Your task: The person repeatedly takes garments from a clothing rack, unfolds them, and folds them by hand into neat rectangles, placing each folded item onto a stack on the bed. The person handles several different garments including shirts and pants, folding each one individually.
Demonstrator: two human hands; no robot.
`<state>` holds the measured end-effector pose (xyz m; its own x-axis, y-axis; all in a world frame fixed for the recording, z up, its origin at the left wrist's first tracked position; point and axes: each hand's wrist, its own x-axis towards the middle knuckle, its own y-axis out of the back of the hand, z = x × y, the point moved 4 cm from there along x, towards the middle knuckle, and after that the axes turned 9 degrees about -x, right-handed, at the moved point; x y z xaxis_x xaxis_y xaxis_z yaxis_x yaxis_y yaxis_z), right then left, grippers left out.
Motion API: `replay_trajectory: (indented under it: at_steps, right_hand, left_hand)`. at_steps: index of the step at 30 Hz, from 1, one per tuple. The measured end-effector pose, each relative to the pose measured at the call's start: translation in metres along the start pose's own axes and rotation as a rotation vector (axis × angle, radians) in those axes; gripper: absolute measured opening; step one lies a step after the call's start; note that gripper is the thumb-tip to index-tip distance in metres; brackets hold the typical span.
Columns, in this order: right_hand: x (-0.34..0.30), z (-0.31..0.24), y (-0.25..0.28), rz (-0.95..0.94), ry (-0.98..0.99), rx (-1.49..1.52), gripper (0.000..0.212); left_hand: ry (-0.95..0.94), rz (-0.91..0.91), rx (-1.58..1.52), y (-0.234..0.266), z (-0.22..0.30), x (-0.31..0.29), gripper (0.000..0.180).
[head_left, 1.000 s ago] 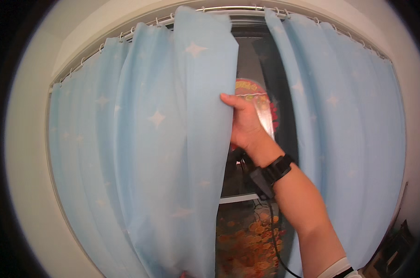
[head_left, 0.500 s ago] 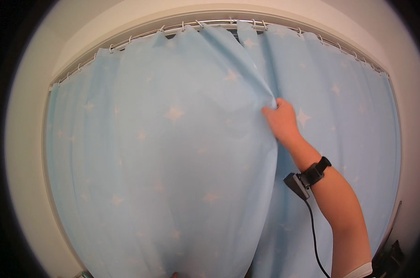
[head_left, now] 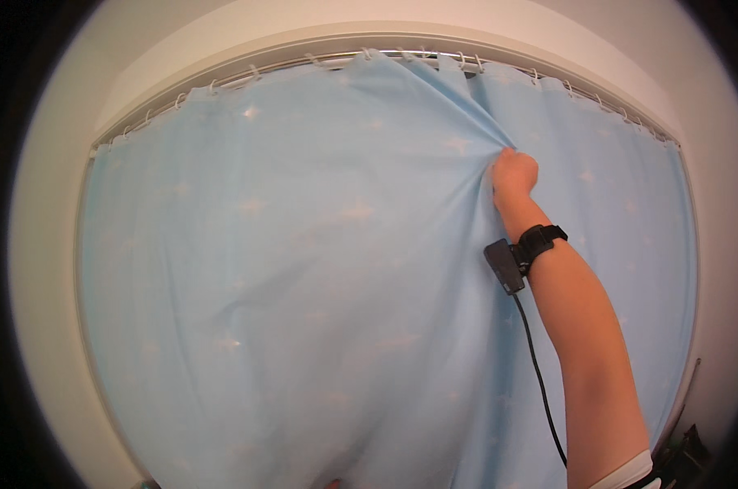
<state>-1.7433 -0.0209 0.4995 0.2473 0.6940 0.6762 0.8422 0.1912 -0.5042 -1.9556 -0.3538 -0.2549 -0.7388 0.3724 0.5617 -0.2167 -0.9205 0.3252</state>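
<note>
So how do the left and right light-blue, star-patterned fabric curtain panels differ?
The left panel is gripped by the bare right hand; the right panel isn't visibly held. The left panel is drawn taut at the hand; the right panel hangs in vertical folds. Both hang from white rings.

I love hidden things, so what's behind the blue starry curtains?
A small dark sliver peeks out near the top. The blue starry curtains cover the rest, so I can't tell what's there.
</note>
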Motion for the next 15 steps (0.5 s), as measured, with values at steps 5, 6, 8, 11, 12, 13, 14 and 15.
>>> replay_trajectory:
  at_steps: [5,6,8,11,12,13,14,15]
  right_hand:
    - [-0.062,0.03,-0.004,-0.581,0.17,-0.399,0.043]
    - [-0.078,0.038,0.004,-0.661,0.095,-0.4,0.048]
    - [-0.101,0.044,0.023,-0.789,0.056,-0.433,0.054]
    - [-0.139,0.063,0.063,-0.94,0.08,-0.557,0.056]
    - [-0.153,0.072,0.077,-1.017,0.058,-0.549,0.057]
    - [-0.168,0.083,0.093,-1.089,0.005,-0.556,0.057]
    - [-0.185,0.096,0.111,-1.274,0.044,-0.745,0.057]
    - [-0.202,0.111,0.134,-1.478,0.064,-0.921,0.056]
  left_hand:
    - [-0.052,0.006,0.038,0.011,-0.003,-0.012,0.092]
    - [-0.027,-0.001,0.018,0.015,-0.004,-0.017,0.092]
    - [0.059,-0.032,0.014,0.019,-0.004,-0.029,0.085]
    - [0.058,-0.121,0.098,0.009,-0.002,-0.061,0.062]
    - [-0.068,-0.167,0.154,0.006,0.002,-0.066,0.052]
    - [-0.195,-0.213,0.205,0.001,0.007,-0.076,0.043]
    - [-0.032,-0.33,0.17,-0.01,0.0,-0.087,0.036]
    - [0.133,-0.443,0.138,-0.026,-0.006,-0.095,0.03]
